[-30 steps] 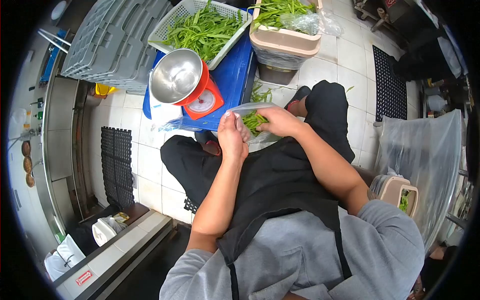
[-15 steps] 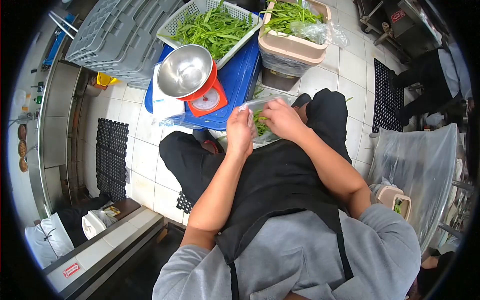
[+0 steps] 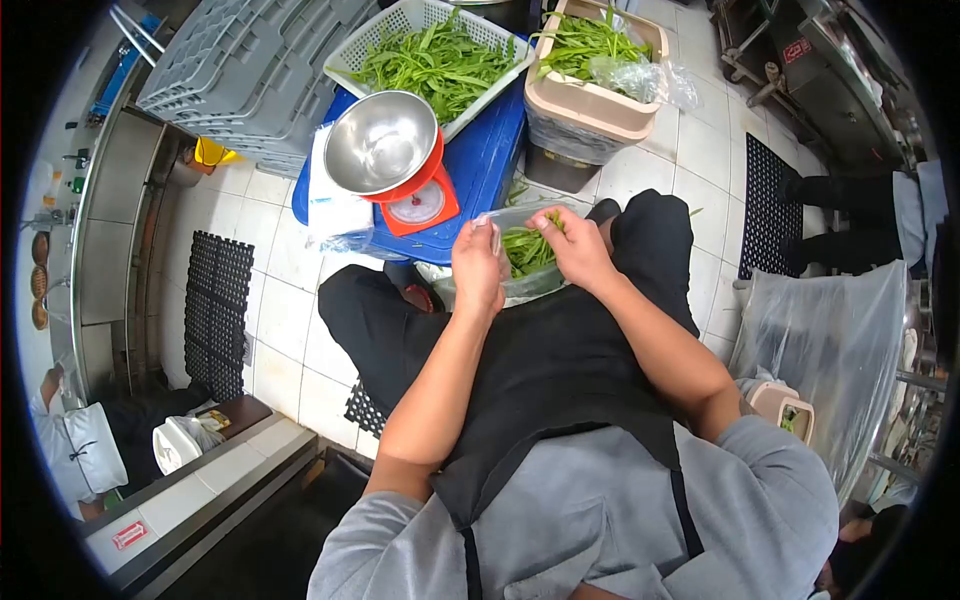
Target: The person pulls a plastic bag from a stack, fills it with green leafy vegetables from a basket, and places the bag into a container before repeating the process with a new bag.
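A clear plastic bag (image 3: 532,282) with cut green leafy stalks (image 3: 528,250) in it sits between my knees. My left hand (image 3: 478,265) is closed on the left side of the bag's mouth. On the other side, my right hand (image 3: 577,248) pinches the bag's rim, its thumb and fingers pressed together beside the greens. Just beyond the hands stands a red kitchen scale (image 3: 420,207) with a steel bowl (image 3: 382,143) on top. Nothing shows in the bowl.
Scale, folded plastic bags (image 3: 338,212) and a white basket (image 3: 345,75) of greens rest on a blue lid (image 3: 480,165). A beige bin (image 3: 590,100) holds more greens. Grey racks (image 3: 225,75) are stacked left. Other people stand at both sides.
The bag's mouth is spread wider and more of the greens inside show. My right hand has turned a little and shifted slightly right. The camera view has moved slightly.
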Demonstrator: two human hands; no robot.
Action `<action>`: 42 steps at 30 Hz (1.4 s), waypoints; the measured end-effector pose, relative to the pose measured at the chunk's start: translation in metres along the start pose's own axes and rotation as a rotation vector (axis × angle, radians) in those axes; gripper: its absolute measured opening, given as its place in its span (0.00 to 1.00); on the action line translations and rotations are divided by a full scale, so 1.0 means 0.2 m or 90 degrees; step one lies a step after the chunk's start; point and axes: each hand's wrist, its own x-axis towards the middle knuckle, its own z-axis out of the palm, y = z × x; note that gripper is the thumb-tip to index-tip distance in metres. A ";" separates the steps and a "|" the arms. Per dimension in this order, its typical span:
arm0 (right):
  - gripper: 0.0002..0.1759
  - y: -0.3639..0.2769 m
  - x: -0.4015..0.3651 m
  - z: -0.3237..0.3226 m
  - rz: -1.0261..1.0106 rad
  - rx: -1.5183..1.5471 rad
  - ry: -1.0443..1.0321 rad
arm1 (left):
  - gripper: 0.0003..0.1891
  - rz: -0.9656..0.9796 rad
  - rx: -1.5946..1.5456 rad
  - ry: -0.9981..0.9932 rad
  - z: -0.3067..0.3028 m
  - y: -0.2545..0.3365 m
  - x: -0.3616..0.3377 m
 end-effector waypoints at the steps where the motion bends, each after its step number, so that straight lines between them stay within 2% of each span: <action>1: 0.16 -0.03 0.00 -0.02 0.016 -0.042 -0.030 | 0.10 -0.017 -0.010 -0.001 -0.01 0.00 0.00; 10: 0.15 -0.11 -0.06 -0.02 -0.012 0.016 -0.073 | 0.09 -0.040 0.019 0.020 -0.01 -0.03 0.04; 16: 0.14 -0.13 -0.07 0.00 -0.095 0.226 -0.079 | 0.09 -0.059 0.044 0.032 -0.03 -0.09 0.09; 19: 0.14 -0.15 -0.07 -0.01 -0.116 0.312 -0.045 | 0.11 -0.007 0.051 0.056 -0.02 -0.15 0.14; 22: 0.13 -0.24 -0.06 -0.06 -0.149 0.363 -0.008 | 0.12 -0.093 0.080 0.038 -0.02 -0.08 0.08; 26: 0.13 -0.31 -0.02 -0.12 -0.164 0.390 0.005 | 0.12 -0.062 0.078 0.024 -0.03 -0.13 0.11; 32: 0.13 -0.43 0.07 -0.18 -0.228 0.492 0.135 | 0.13 -0.077 0.053 -0.004 -0.01 -0.08 0.07; 37: 0.15 -0.53 0.17 -0.26 -0.249 0.576 0.128 | 0.13 -0.059 0.043 -0.036 -0.03 -0.09 0.08; 42: 0.16 -0.61 0.27 -0.28 -0.184 0.696 0.122 | 0.13 -0.036 0.003 -0.029 -0.02 -0.08 0.08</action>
